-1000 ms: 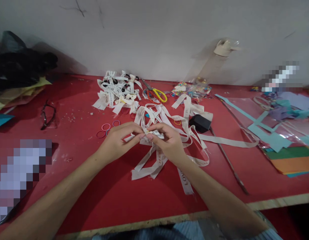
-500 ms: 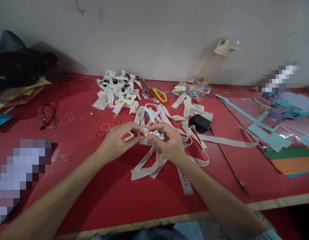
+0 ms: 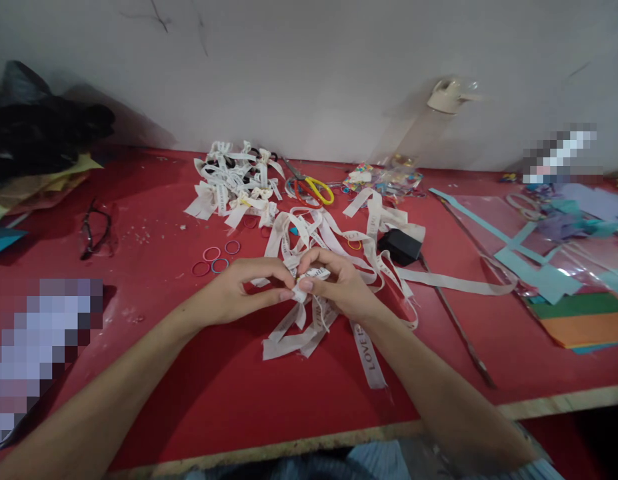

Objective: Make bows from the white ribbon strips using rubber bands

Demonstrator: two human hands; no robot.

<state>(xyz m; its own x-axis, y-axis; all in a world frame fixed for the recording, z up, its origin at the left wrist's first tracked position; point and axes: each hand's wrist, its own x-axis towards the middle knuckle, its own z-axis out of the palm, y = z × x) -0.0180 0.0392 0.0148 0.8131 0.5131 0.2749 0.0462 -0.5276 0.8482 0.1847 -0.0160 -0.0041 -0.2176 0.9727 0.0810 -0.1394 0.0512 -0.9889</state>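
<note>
Between my two hands is a white printed ribbon (image 3: 316,274), bunched into a small folded bow shape. My right hand (image 3: 341,283) pinches it from the right with thumb and fingers. From the left, my left hand (image 3: 251,287) has its thumb and fingertips closed at the ribbon's edge. Loose lengths of white ribbon (image 3: 283,343) with printed lettering lie under and around the hands. Left of them are several coloured elastic bands (image 3: 211,254). A pile of white ribbon bows (image 3: 233,180) sits farther back.
Scissors (image 3: 316,190) with yellow and red handles lie behind the ribbons. A black block (image 3: 401,247), a thin rod (image 3: 459,327) and coloured paper sheets (image 3: 583,320) are to the right. Eyeglasses (image 3: 95,230) and a black bag (image 3: 43,127) are at left.
My hands have shifted slightly downward, and the bunched ribbon has turned between the fingers. More of its folded lower part shows below the thumbs.
</note>
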